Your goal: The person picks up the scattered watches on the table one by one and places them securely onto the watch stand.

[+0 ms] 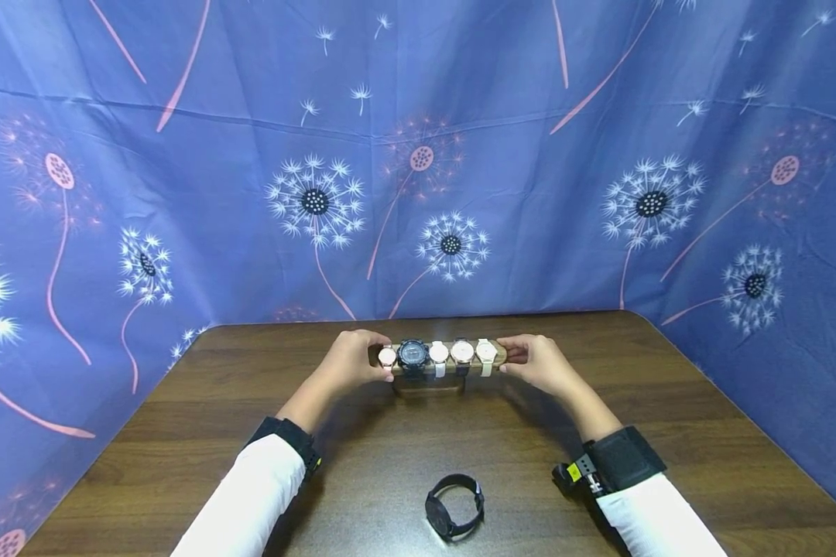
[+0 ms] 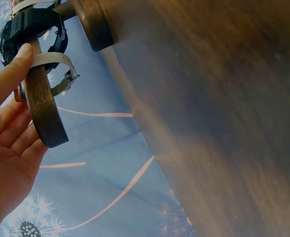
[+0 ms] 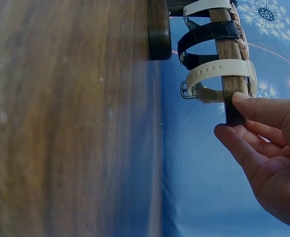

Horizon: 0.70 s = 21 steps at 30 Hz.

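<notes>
A wooden watch stand stands towards the far side of the table, with several wristwatches strapped side by side along its bar. My left hand grips the bar's left end, beside a small watch with a pale strap and a bulky black watch. At the opposite end, my right hand holds the bar between thumb and fingers, next to a cream-strapped watch. A dark-strapped watch is beside that one. The wooden bar shows its rounded end in the left wrist view.
A black watch with its strap looped lies on the near part of the brown wooden table. A blue dandelion-print cloth hangs behind the table and along its sides.
</notes>
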### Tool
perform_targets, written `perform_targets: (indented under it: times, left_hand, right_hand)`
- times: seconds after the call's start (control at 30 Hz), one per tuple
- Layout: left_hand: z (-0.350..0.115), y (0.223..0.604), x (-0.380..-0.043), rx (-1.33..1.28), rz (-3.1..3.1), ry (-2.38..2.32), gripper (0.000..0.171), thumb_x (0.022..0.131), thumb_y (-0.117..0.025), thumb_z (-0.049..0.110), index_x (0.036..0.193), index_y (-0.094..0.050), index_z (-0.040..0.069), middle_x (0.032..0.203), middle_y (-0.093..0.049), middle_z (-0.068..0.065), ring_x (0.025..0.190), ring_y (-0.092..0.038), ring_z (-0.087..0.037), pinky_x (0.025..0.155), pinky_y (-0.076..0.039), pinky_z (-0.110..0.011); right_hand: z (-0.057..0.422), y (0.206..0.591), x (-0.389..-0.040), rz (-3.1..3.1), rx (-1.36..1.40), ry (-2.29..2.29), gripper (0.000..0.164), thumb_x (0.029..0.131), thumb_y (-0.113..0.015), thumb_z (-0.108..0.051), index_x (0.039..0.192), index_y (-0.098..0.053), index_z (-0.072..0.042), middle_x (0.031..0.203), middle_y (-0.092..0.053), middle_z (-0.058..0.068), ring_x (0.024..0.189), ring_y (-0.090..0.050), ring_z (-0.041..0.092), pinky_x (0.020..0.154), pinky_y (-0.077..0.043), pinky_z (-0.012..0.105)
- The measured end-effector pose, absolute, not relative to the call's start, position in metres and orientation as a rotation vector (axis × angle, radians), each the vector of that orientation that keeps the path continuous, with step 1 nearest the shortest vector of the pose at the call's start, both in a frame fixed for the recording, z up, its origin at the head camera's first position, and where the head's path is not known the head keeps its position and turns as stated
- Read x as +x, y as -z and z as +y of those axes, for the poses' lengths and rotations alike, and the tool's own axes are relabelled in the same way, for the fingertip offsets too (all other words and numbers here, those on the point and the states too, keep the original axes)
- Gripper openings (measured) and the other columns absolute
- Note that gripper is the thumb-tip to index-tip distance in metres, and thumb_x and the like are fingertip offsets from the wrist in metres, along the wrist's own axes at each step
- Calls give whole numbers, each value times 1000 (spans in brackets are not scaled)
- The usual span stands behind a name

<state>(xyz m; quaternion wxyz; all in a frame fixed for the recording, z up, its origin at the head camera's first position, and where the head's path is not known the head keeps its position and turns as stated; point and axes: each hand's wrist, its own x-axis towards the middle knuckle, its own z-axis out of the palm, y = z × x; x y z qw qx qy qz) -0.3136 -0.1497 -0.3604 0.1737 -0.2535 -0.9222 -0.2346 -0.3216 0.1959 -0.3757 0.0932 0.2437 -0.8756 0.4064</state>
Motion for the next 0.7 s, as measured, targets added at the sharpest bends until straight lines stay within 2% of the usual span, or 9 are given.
perform_targets:
  times: [0.27,0.53,0.7]
  left_hand:
    - [-148,364,-309,-719,-2586,620,53,60,-94,20,105,-72,2,100,-71,-10,93,-67,-25,82,-55,-39]
    - [-151,363,-309,-735,-2571,604,57,58,-95,19,107,-71,2,105,-70,-11,99,-65,-27,87,-53,-40]
    - [-154,361,-305,-768,-2552,623,61,58,-95,15,111,-69,0,111,-69,-12,105,-64,-28,93,-51,-41]
  right_hand:
    - [196,379,-321,-2595,724,-1178,43,78,-75,8,117,-60,16,102,-68,25,91,-69,34,77,-58,33]
    - [196,373,-319,-2635,750,-1134,46,78,-75,8,120,-59,16,103,-68,24,93,-68,33,77,-58,35]
    - [196,363,-313,-2651,741,-1049,42,76,-75,8,115,-60,16,97,-70,21,88,-69,32,76,-58,39]
